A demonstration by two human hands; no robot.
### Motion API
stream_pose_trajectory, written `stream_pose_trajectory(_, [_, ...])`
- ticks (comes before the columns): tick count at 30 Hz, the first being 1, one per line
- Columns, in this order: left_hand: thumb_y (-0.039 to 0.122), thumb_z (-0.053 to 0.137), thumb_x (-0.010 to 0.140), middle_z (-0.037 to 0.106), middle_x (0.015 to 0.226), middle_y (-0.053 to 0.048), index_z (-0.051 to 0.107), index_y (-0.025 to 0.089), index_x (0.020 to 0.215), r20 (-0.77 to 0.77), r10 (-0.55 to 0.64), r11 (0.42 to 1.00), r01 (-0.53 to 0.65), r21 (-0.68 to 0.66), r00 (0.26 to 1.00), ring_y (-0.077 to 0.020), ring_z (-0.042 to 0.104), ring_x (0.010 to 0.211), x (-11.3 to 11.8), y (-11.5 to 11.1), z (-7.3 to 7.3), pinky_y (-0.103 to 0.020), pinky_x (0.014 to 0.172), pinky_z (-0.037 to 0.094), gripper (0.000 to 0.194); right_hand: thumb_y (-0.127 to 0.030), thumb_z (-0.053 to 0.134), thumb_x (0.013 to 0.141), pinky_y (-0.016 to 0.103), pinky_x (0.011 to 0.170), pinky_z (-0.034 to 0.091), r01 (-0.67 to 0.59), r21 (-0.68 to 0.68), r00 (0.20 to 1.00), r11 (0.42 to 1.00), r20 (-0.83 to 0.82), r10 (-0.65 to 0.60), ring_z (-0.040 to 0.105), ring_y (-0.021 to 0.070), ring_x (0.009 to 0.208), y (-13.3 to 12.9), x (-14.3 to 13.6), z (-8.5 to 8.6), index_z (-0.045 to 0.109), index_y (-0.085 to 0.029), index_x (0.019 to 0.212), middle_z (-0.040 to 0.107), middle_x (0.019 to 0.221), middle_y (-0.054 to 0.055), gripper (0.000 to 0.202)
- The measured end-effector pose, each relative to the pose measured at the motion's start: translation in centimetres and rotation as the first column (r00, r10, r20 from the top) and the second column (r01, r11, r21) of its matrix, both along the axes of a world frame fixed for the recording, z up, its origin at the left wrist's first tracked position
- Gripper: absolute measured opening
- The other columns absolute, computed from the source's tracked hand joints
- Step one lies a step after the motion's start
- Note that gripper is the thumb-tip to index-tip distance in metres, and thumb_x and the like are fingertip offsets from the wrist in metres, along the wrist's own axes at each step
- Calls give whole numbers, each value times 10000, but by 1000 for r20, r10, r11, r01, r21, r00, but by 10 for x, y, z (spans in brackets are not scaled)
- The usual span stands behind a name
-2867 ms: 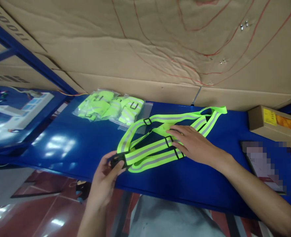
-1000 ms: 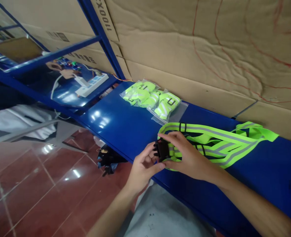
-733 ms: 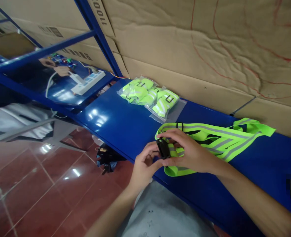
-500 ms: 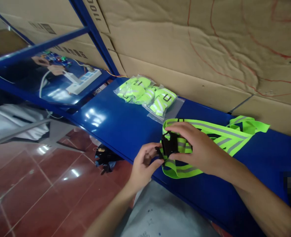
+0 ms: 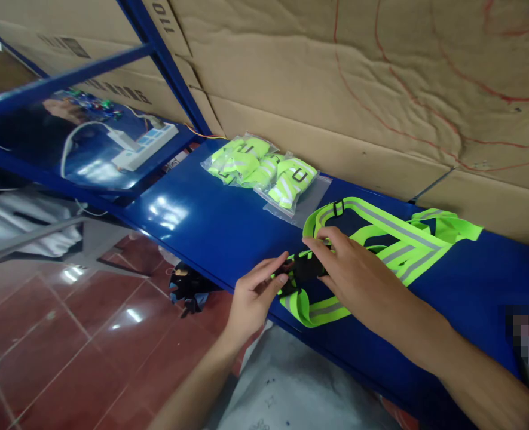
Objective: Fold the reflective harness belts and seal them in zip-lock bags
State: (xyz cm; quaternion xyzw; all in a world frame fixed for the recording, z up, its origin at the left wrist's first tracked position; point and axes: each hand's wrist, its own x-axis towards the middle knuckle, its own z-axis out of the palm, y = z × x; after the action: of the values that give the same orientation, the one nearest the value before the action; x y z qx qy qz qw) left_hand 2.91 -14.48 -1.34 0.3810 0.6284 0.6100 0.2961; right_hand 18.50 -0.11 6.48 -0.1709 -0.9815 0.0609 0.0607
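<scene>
A yellow-green reflective harness point(image 5: 407, 230) with grey stripes lies spread on the blue table, its straps looping around my hands. My left hand point(image 5: 253, 298) pinches one end of a black plastic buckle point(image 5: 306, 267) near the table's front edge. From the other side, my right hand point(image 5: 354, 269) grips the same buckle, thumb and fingers on its body. Part of the buckle is hidden by my fingers, and I cannot tell whether its halves are joined. A small black strap slider point(image 5: 338, 208) sits on the upper strap.
Several bagged yellow-green harnesses point(image 5: 259, 167) lie at the back of the blue table point(image 5: 219, 230). Cardboard point(image 5: 291, 77) lines the wall behind. At left, a power strip point(image 5: 145, 146) sits on an adjoining table, with another person's hand point(image 5: 62, 110) beyond it.
My hands and the buckle have shifted slightly left. The upper strap has opened into a wider loop, showing its slider. The other person's hand has moved away from the power strip.
</scene>
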Motion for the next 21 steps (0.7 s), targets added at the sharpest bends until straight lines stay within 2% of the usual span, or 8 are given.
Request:
stream_pose_trajectory(4, [281,780,863,764,1193,-81,775,276,1193,47,-14,999,17,-45,999,-192,743,1010,-3,-1,0,-210,794,597,330,41,598,784,422,842,613,3,76,1000,997,7,-3,680,290,998,-1,-1,-2,545,-86,1391,586,1284,186,622])
stream_pose_trajectory(11, [348,814,831,758,1216,-103,774,235,1201,179,6,994,14,-112,984,-257,741,1106,-6,-3,-2,-301,906,622,389,33,588,808,415,845,609,-2,84,1000,996,-1,2,679,282,983,1,1,-5,555,-85,1388,589,1286,178,594])
stream_pose_trajectory(17, [355,813,831,775,1168,-111,760,208,1227,153,-7,992,26,-122,988,-246,755,1050,-6,-3,-4,-298,885,626,426,49,607,781,414,865,603,-14,87,999,996,36,11,670,285,1019,1,-1,-7,544,-88,1402,577,1306,180,639])
stream_pose_trajectory(21, [326,797,851,779,1154,-112,704,210,1319,145,-66,991,82,-109,987,-250,748,1072,-5,-4,-4,-308,881,627,491,29,585,828,403,835,603,-27,103,997,994,72,20,677,285,1019,-2,-2,-8,556,-91,1397,595,1276,173,582])
